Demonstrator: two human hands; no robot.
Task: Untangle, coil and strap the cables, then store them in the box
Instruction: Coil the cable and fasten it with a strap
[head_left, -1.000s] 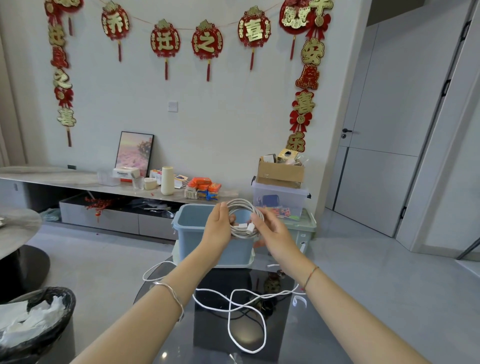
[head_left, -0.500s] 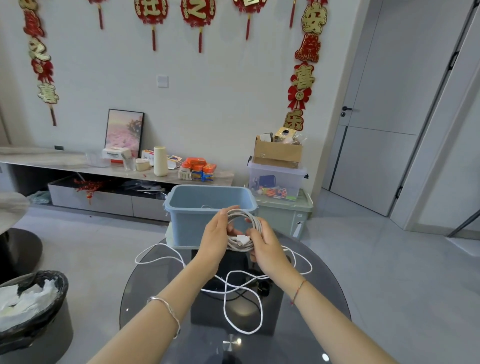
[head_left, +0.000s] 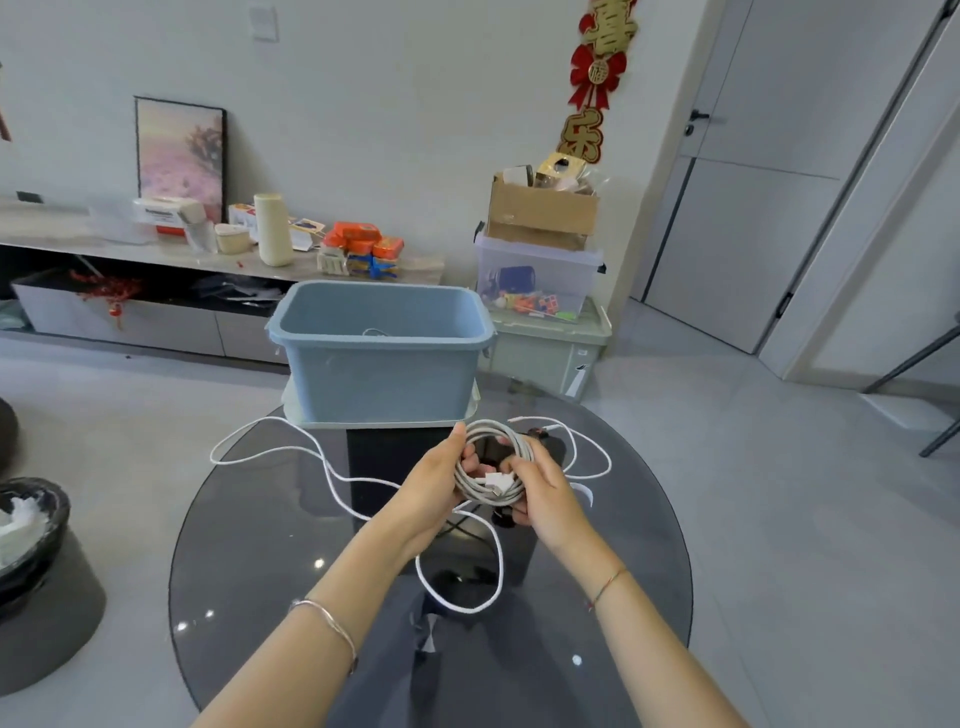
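Head view: both hands, left (head_left: 439, 480) and right (head_left: 545, 493), clutch the coil (head_left: 493, 465) above the table (head_left: 249, 545), near the box (head_left: 382, 364). Light and springy, it probably needs pinching across all loops.

This is a home, a living room by the look of it. Red-and-gold festive hangings (head_left: 592, 104) dangle on a pale wall (head_left: 389, 104), and a framed picture (head_left: 179, 150) leans against it on a long low console (head_left: 104, 252). The console holds household odds and ends: a tissue box (head_left: 166, 210), a cream canister (head_left: 274, 228), orange snack packs (head_left: 363, 240). Beside it a clear bin (head_left: 535, 275) (small bright bits inside, too small to name) sits on a green bin (head_left: 550, 348) and carries an open carton (head_left: 543, 215) stuffed with packaging. A round smoked-glass table (head_left: 249, 545) stands on a grey tiled floor (head_left: 779, 493), a lined waste bin (head_left: 47, 587) to its left. A plain grey door (head_left: 753, 234) with a lever handle (head_left: 698, 115) is at the right.
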